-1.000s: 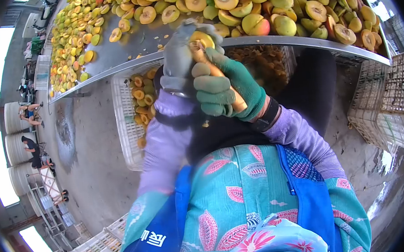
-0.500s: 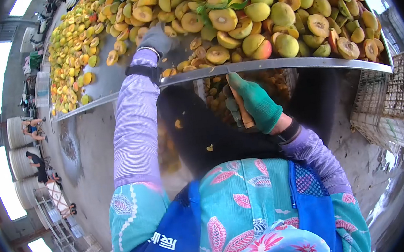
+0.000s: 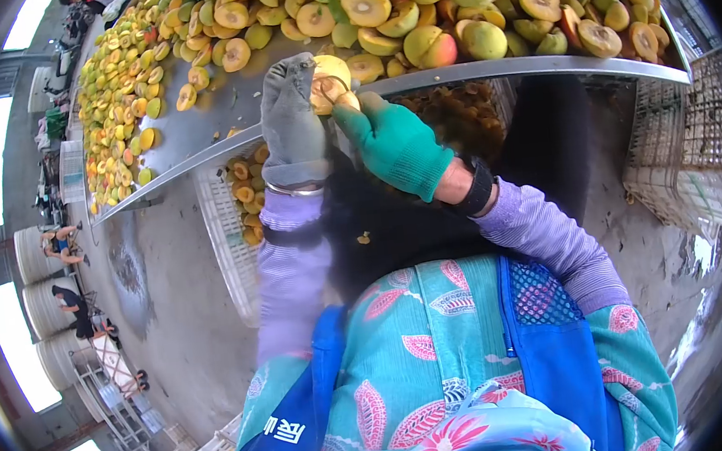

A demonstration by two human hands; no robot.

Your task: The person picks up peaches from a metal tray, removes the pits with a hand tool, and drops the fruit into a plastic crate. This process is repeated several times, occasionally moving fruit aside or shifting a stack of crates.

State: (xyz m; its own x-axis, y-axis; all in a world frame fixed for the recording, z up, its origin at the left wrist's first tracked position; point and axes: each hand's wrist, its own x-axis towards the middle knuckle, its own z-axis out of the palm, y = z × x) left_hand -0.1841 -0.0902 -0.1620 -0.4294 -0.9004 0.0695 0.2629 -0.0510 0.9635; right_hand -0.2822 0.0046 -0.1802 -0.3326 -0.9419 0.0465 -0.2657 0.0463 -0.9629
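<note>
My left hand [image 3: 291,119], in a grey glove, grips a yellow peach-like fruit half [image 3: 331,72] just above the table's front rim. Its cut side faces my right hand [image 3: 403,147], which wears a green glove and is closed around a wooden-handled tool [image 3: 348,101]. Most of the tool is hidden by the fingers and fruit; a thin curved edge shows against the cut flesh. Behind both hands lies a large heap of halved fruits [image 3: 367,6], many with brown centres.
The metal table [image 3: 537,68] has a raised front rim. Below it, a white crate [image 3: 227,238] holds fruit pieces at my left, and brownish pieces [image 3: 463,116] lie between my knees. Stacked crates [image 3: 683,142] stand at right. Other people [image 3: 73,301] sit far left.
My left hand has come back from the heap toward me and now holds a fruit half. My right hand has moved up and left, bringing the tool to the fruit.
</note>
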